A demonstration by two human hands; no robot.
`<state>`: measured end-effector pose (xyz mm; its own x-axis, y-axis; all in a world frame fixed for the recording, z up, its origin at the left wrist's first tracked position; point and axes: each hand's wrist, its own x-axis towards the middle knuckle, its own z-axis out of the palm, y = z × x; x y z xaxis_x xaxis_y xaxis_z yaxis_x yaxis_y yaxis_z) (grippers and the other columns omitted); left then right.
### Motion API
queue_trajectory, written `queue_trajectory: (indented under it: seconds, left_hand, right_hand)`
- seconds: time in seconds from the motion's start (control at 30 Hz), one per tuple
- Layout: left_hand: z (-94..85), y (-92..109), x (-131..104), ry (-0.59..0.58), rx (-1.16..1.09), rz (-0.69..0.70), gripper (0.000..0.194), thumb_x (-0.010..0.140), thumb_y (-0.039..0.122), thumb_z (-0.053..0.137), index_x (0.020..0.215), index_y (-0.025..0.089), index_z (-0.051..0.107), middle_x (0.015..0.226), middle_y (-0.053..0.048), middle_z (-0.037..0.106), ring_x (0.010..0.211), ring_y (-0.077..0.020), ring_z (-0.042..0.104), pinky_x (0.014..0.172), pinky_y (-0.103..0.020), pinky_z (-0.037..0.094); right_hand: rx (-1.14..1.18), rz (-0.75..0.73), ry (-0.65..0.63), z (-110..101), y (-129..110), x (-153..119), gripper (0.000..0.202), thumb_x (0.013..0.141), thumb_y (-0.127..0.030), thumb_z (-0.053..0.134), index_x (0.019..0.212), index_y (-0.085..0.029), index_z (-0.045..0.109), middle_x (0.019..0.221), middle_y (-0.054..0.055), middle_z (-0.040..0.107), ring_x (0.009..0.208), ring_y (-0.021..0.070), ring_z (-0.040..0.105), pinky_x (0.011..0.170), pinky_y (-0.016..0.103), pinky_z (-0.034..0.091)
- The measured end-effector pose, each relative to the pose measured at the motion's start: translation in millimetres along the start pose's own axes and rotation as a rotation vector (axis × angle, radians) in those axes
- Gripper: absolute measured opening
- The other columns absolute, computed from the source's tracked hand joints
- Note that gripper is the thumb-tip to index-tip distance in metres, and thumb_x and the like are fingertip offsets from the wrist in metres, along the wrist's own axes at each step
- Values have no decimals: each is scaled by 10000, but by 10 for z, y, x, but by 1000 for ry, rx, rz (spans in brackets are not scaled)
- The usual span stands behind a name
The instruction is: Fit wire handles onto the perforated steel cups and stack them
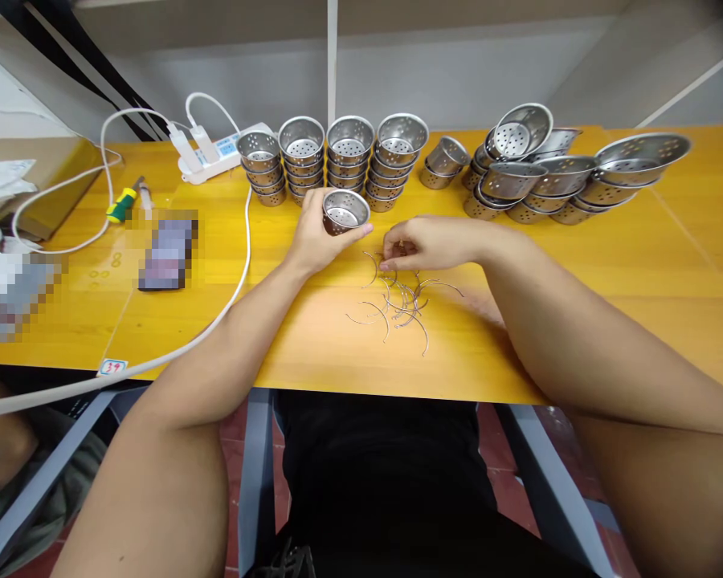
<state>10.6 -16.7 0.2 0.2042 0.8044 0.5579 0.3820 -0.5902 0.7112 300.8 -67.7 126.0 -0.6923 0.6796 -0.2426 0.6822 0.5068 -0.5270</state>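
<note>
yellow table [668, 265] | stacked perforated cups [337, 164] | wire handles [401, 301] | power strip [220, 152] | screwdriver [122, 205], probably

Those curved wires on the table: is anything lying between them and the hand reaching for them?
Nothing visible does. The right hand already rests its fingertips on the near edge of the wire pile, on bare table. The left hand holds a perforated metal cup off to the side, apart from the wires.

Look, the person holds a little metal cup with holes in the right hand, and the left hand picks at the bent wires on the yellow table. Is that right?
Not quite: the hands are swapped. In the head view the left hand holds the little metal cup with holes, and the right hand picks at the bent wires on the yellow table.
</note>
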Motion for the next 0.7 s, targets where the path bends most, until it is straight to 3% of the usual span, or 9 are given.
queue_trajectory:
  seconds: [0.07, 0.13, 0.23, 0.3, 0.4, 0.53, 0.6, 0.67, 0.7]
  left_hand:
    - [-5, 23, 1, -16, 14, 27, 904, 859, 683, 1180, 1492, 312, 653, 1519, -111, 730, 1487, -359, 771, 1350, -575, 647]
    - [-9, 73, -10, -40, -9, 47, 929, 864, 693, 1171, 1530, 317, 644, 1542, -117, 746, 1491, -354, 779, 1347, -556, 658]
    - [-13, 191, -46, -84, -77, 83, 954, 912, 705, 1129, 1596, 328, 582, 1626, -135, 742, 1540, -341, 779, 1348, -524, 677]
    - [-9, 257, -73, -100, -110, 113, 943, 949, 727, 1091, 1609, 332, 546, 1651, -139, 733, 1573, -334, 771, 1346, -510, 686]
    - [17, 261, -91, -77, -134, 129, 983, 983, 733, 1061, 1674, 351, 476, 1723, -151, 683, 1641, -339, 739, 1306, -505, 711]
    - [63, 156, -79, -68, -132, 5, 1102, 936, 589, 1146, 1749, 375, 433, 1770, -167, 643, 1470, -316, 805, 1021, -424, 760]
    - [63, 143, -75, -123, -143, -87, 859, 962, 440, 1124, 1618, 328, 580, 1639, -139, 733, 1243, -244, 822, 868, -341, 707]
    - [42, 184, -76, -184, -151, -140, 554, 992, 301, 1050, 1424, 273, 704, 1500, -102, 794, 1104, -187, 786, 800, -286, 646]
    - [25, 218, -79, -201, -150, -144, 454, 998, 253, 1017, 1354, 256, 736, 1460, -91, 804, 1081, -174, 772, 783, -271, 625]
  right_hand:
    - [-42, 9, 63, -17, -36, -33, 509, 1073, -760, 864, 1042, -252, 848, 953, 70, 855, 796, 247, 723, 767, 401, 520]
    - [-58, -7, 268, -14, -99, -51, 572, 1095, -823, 837, 1127, -252, 842, 1061, 105, 871, 889, 291, 770, 830, 438, 580]
    - [-64, -100, 561, 73, -202, 5, 723, 1056, -830, 894, 1456, -233, 809, 1422, 198, 852, 1225, 424, 821, 1071, 565, 672]
    - [-77, -156, 592, 152, -263, 90, 820, 1028, -766, 945, 1619, -230, 756, 1541, 220, 813, 1371, 471, 790, 1183, 628, 667]
    - [-106, -155, 558, 134, -358, 195, 740, 1011, -647, 999, 1586, -239, 773, 1481, 195, 835, 1323, 448, 793, 1183, 627, 665]
    - [-92, -139, 559, -354, -515, 296, 607, 974, -479, 1106, 1433, -197, 826, 1366, 165, 874, 1106, 327, 776, 1040, 510, 648]
    - [29, -185, 659, -727, -599, 442, 688, 965, -482, 1142, 1458, -108, 841, 1306, 134, 879, 1015, 220, 719, 891, 384, 570]
    - [26, -263, 716, -1066, -688, 704, 733, 1060, -554, 1058, 1529, -34, 839, 1310, 63, 839, 1057, 129, 672, 919, 290, 516]
    - [14, -296, 689, -1195, -738, 875, 692, 1050, -588, 1053, 1440, -43, 878, 1192, -3, 795, 1009, 95, 631, 892, 263, 477]
